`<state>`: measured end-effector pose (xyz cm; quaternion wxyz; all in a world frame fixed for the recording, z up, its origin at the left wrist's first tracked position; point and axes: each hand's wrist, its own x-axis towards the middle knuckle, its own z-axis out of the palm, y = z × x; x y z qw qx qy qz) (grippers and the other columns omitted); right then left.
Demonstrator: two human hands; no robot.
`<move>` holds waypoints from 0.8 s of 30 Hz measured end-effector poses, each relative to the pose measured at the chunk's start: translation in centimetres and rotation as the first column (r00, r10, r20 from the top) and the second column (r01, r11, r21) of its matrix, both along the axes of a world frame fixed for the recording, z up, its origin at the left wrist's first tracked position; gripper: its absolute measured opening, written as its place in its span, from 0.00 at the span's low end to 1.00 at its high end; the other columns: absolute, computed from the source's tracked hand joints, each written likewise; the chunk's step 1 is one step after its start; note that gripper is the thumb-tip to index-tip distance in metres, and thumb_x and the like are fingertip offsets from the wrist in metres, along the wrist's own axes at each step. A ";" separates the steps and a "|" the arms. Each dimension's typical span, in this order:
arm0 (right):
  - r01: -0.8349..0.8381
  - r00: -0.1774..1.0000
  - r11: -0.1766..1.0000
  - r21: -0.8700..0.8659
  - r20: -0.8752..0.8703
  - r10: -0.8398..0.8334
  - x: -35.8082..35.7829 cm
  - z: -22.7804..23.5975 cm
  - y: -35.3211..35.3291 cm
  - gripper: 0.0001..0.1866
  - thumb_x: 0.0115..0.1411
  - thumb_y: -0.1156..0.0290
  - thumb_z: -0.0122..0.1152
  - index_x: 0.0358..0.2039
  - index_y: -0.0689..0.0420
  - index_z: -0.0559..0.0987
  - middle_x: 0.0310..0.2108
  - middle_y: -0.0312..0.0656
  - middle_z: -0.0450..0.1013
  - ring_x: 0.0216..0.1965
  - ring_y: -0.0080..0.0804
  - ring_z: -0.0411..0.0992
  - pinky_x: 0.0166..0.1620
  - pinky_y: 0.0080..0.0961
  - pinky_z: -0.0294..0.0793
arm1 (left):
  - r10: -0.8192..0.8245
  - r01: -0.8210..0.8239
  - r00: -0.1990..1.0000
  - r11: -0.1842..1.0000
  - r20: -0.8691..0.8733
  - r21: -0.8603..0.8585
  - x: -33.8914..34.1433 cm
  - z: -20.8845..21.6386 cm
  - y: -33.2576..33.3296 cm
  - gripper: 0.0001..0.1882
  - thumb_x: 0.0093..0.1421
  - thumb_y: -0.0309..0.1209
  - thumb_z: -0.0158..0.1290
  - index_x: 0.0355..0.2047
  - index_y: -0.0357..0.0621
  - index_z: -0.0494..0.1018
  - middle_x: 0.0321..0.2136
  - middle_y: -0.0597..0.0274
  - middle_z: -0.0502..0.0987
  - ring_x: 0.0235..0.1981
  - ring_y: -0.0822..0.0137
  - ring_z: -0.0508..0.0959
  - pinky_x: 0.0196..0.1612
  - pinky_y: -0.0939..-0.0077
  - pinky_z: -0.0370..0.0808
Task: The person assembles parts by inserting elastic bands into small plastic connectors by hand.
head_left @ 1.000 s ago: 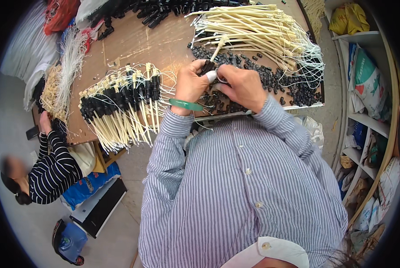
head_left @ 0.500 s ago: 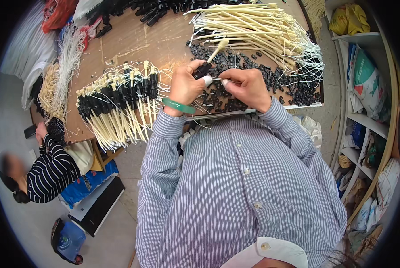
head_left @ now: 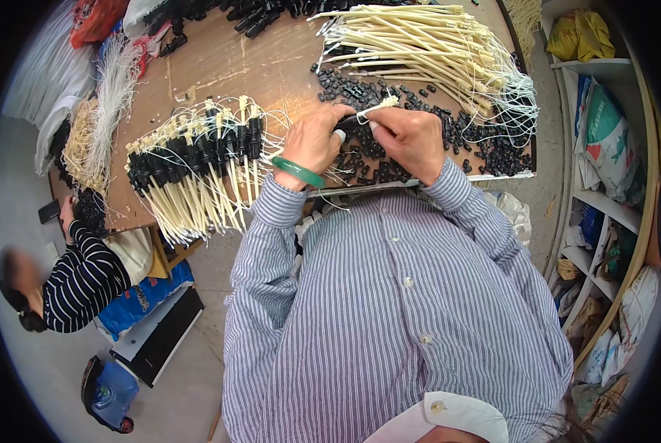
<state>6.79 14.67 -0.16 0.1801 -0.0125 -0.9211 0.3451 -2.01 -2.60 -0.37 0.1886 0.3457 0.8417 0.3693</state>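
Over the small black parts (head_left: 378, 171) scattered near the table's front edge, my left hand (head_left: 315, 144), with a green bangle (head_left: 298, 172) at the wrist, is closed around a black plastic sleeve (head_left: 349, 122). A cream tufted end (head_left: 386, 102) sticks out of it toward the right. At that cream end, the fingers of my right hand (head_left: 411, 140) are pinched together; the point of contact is partly hidden. Left of my hands lies a row of joined pieces (head_left: 197, 166), with black sleeves, cream tubes and thin white cords.
A pile of cream tubes with white cords (head_left: 419, 52) lies at the far right. Larger black parts (head_left: 260, 15) are heaped at the back. Bundled white cords (head_left: 116, 85) hang at the left. A person in a striped top (head_left: 87, 273) sits there. Shelves (head_left: 603, 203) stand on the right.
The black sleeve with its cream end has tipped from upright toward the right. My right hand has moved from the thin cord below up to the cream end.
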 end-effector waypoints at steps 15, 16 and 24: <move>-0.151 0.957 0.939 -0.309 0.192 0.217 0.3 0.2 1.0 0.07 0.52 0.69 0.61 0.31 0.54 0.83 0.21 0.41 0.77 0.20 0.33 0.76 0.25 0.26 0.74 | 0.172 -0.213 0.909 0.975 0.380 0.068 -0.7 0.3 0.1 0.17 0.50 0.21 0.55 0.42 0.37 0.74 0.25 0.57 0.76 0.27 0.66 0.77 0.33 0.73 0.73; -0.091 0.974 0.957 -0.275 0.174 0.143 0.3 0.3 1.3 0.07 0.52 0.69 0.61 0.31 0.54 0.83 0.22 0.41 0.78 0.20 0.32 0.76 0.25 0.25 0.74 | 0.176 -0.187 0.937 0.982 0.301 0.010 -1.0 0.6 -0.4 0.17 0.51 0.18 0.53 0.44 0.38 0.74 0.25 0.63 0.75 0.26 0.72 0.76 0.31 0.76 0.73; 0.008 0.990 0.973 -0.232 0.140 0.026 0.1 1.2 0.5 0.07 0.51 0.70 0.61 0.31 0.55 0.82 0.20 0.41 0.77 0.19 0.30 0.76 0.23 0.25 0.73 | 0.067 -0.063 0.991 0.997 0.118 -0.039 -0.2 0.8 -0.3 0.21 0.51 0.16 0.50 0.47 0.39 0.72 0.32 0.53 0.78 0.35 0.62 0.79 0.41 0.69 0.74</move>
